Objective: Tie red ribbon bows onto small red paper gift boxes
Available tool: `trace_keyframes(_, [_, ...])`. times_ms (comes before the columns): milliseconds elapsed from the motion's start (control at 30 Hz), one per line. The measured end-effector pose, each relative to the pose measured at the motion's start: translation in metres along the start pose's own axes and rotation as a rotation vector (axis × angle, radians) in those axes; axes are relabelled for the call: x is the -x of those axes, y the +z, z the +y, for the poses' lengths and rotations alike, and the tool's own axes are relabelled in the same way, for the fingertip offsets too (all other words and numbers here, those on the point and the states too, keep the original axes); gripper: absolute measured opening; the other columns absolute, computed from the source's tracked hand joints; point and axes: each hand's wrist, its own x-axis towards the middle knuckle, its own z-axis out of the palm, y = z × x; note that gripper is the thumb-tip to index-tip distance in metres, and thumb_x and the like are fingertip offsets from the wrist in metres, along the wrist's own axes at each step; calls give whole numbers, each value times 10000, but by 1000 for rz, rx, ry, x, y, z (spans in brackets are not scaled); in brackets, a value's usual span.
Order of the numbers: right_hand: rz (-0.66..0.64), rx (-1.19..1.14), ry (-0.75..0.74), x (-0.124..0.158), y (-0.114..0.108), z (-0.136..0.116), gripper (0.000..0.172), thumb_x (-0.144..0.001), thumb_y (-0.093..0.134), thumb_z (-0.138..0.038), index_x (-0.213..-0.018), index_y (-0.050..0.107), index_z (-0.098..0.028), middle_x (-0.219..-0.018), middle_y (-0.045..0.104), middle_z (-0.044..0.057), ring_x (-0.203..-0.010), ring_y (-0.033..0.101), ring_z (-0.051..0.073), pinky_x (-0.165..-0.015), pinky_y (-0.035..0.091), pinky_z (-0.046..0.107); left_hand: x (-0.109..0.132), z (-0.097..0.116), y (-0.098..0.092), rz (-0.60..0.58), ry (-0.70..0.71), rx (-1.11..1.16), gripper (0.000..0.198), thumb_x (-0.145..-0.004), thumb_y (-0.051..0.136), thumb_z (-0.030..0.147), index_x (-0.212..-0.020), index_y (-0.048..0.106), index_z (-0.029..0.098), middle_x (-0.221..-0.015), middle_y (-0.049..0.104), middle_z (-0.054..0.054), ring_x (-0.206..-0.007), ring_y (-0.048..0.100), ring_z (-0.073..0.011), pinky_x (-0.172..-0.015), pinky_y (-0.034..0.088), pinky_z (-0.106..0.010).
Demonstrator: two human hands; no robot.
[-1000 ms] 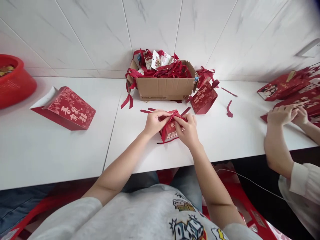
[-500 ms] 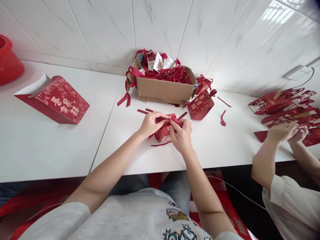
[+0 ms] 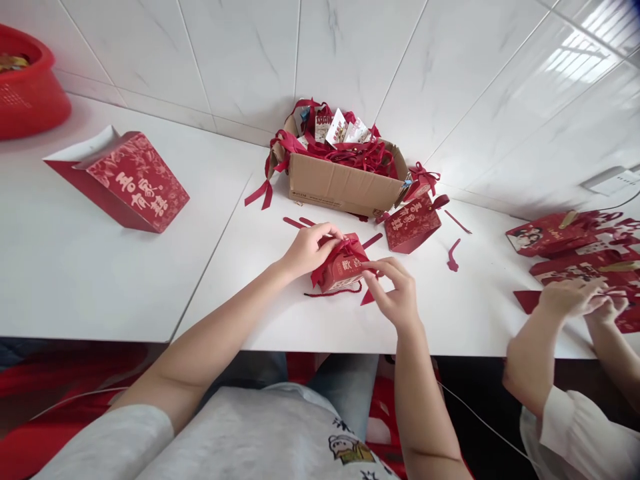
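A small red gift box (image 3: pixel 342 272) with gold characters stands on the white table in front of me, with a dark red ribbon (image 3: pixel 349 248) tied in a bow on its top. My left hand (image 3: pixel 311 251) is at the box's left side, thumb and fingers pinched on the bow. At the right, my right hand (image 3: pixel 397 290) pinches a ribbon tail beside the box's front corner; a pointed ribbon end (image 3: pixel 369 297) hangs below its fingers. A thin dark red cord (image 3: pixel 334 292) lies along the box's near edge.
Behind stands a cardboard box (image 3: pixel 343 183) full of ribbons and tags. A red gift box (image 3: pixel 413 223) stands right; a larger, open-ended one (image 3: pixel 137 183) lies left. Beyond it is a red basket (image 3: pixel 33 93). A co-worker's hands (image 3: pixel 575 298) work near several red boxes (image 3: pixel 555 233).
My right hand has moved from the bow to the right and toward me, drawing out a ribbon tail. My left hand stays at the bow. The camera view has shifted slightly.
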Motion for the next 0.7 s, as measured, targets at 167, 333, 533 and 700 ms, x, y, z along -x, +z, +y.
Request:
trace_keyframes(167, [-29,-269,166,-36,-9,23,284,-941,433,-366,-1115,606,-223,-1004,668,73,-907,628,186,-786,512,350,-4,5,-3,-49,25,-46,95,-839,535,185,-866,625,170,-878,704,-40,-820,662,-161,-763,526,-292])
trace_keyframes(333, [-453,-267,337,-57,-27,23,308,-822,626,-401,-1054,634,-198,-464,461,-77,-420,464,95,-449,408,231,-17,13,-6,-184,-9,16,72,-833,534,194,-846,599,167,-852,699,-35,-810,681,-160,-743,542,-274])
trace_keyframes(533, [-356,-209,281,-57,-29,32,339,-802,651,-404,-1069,634,-196,-671,615,-2,-548,571,116,-527,479,253,-41,18,-19,-415,-36,-44,88,-791,551,173,-828,630,175,-873,705,-25,-819,678,-158,-766,551,-279])
trace_keyframes(700, [-287,-254,-28,-62,3,48,237,-819,640,-298,-1043,672,-227,-1156,646,78,-756,629,124,-637,501,274,-56,25,-29,-527,-40,-105,119,-762,556,159,-832,648,185,-866,708,-23,-796,670,-164,-733,547,-292])
